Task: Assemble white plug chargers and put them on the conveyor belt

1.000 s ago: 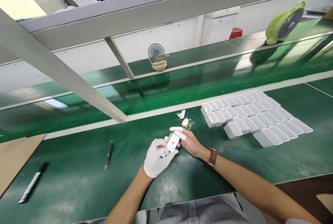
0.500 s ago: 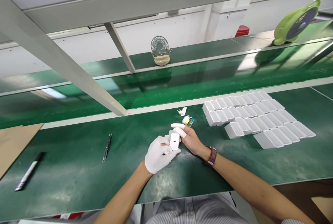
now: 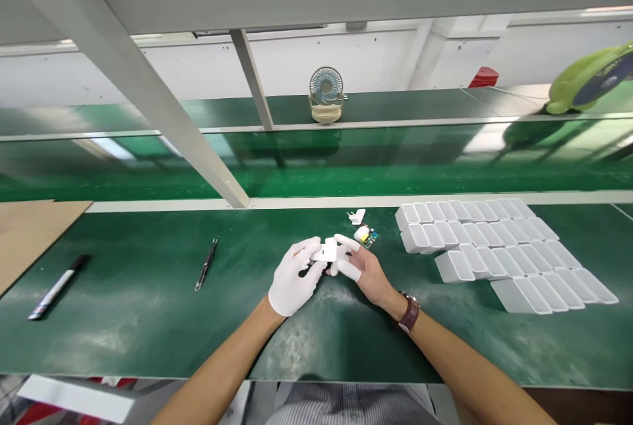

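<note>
Between my hands is a small white charger housing, held above the green bench. My left hand, in a white glove, pinches its left side. With white covers on its fingertips, my right hand grips it from the right; the fingers hide part of the housing. Just beyond the right hand lies a small circuit board with yellow and blue parts. Behind that board is a white plug piece with metal prongs.
Rows of open white housings stand on the right of the bench. Tweezers and a marker lie to the left, near cardboard. A slanted metal post meets the bench's back edge. A small fan stands farther back.
The housing has been turned between my hands, so its slotted end no longer faces me squarely. My right fingers have shifted around it. The head view has levelled and moved.
</note>
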The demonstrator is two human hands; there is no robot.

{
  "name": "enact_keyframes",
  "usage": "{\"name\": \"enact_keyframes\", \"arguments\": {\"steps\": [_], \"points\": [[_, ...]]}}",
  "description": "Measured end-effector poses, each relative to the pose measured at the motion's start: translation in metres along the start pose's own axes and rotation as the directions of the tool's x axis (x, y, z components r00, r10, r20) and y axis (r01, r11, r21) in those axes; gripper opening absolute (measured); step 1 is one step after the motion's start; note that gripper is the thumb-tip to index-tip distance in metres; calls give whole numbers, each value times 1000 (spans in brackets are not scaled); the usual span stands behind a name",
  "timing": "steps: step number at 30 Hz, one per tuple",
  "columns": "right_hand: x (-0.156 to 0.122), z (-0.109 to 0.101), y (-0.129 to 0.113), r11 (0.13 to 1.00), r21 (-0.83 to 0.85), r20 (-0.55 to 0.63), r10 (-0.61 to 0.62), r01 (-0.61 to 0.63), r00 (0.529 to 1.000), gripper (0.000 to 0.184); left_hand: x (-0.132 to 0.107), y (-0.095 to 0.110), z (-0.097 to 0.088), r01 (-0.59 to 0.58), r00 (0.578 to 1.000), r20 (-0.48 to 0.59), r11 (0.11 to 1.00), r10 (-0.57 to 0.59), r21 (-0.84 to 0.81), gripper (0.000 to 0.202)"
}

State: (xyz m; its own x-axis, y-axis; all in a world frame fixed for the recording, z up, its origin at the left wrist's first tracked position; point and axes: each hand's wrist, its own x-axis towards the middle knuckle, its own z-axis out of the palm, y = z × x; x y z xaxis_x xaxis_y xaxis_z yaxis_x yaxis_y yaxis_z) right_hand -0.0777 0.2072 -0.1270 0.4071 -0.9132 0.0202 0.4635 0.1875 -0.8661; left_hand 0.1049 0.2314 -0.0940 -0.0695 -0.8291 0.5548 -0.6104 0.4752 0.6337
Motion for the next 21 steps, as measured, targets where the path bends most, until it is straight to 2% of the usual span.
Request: {"name": "enact_keyframes", "arguments": {"steps": [2, 4, 7, 9, 12, 14, 18, 21], "points": [[-2, 3, 3, 999, -50, 11, 2, -1, 1000, 60, -1, 1, -3, 52, 998, 44, 999, -52, -8, 39], [-5, 4, 8, 991, -131, -24, 0, -4, 1000, 57, -3, 4, -6, 53, 997, 54, 998, -52, -29, 43], [-8, 5, 13, 952, -305, -68, -43, 20, 997, 58, -6, 5, -6, -39, 998, 39, 998, 41, -49, 42], [-11, 4, 15, 886, -457, -56, -112, 74, 992, 58, -8, 3, -4, -98, 995, 17, 994, 98, -48, 41], [-16, 1, 17, 695, -699, 4, -231, 168, 973, 55, -11, -4, 1, -99, 995, -31, 995, 99, -11, 43], [-19, 0, 17, 543, -811, 76, -268, 216, 960, 52, -12, -9, 3, -74, 997, -22, 997, 74, 0, 42], [-22, -1, 16, 273, -913, 232, -266, 304, 936, 41, -13, -15, 5, -61, 998, 13, 997, 62, -43, 44], [-21, 0, 14, 139, -936, 283, -243, 323, 928, 39, -10, -15, 5, -47, 999, 0, 997, 47, -56, 43]]}}
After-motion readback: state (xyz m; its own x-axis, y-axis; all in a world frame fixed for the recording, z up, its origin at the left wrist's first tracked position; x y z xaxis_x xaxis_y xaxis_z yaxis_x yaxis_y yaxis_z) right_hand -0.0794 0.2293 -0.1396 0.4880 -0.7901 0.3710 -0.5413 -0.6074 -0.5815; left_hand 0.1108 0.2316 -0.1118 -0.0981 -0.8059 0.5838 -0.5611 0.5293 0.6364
